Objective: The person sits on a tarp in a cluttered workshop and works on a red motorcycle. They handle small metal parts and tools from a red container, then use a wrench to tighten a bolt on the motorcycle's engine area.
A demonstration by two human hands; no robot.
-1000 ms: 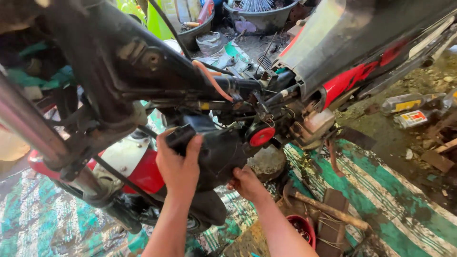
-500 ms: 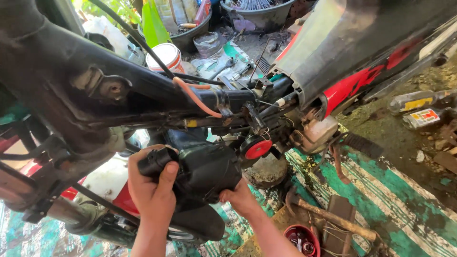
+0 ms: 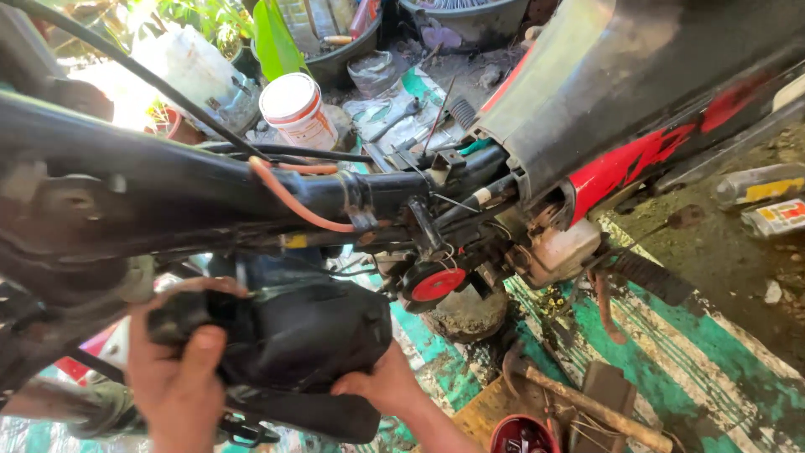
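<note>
A stripped motorcycle fills the view, its black frame tube running across the middle. Below the tube I grip a bulky black plastic housing with both hands. My left hand clasps its left end, the thumb on the front of it. My right hand presses against its lower right side. An orange wire loops over the frame tube. A round red cap sits on the engine just right of the housing. The red and grey body panel rises at upper right.
A hammer lies on the green patterned mat at lower right, next to a red bowl. A white tub, a white jug and a dark basin stand behind the frame. Two cans lie on the dirt at far right.
The view has shifted left and closer. Both hands stay on the black housing, which now sits lower and further left in the view under the frame tube.
</note>
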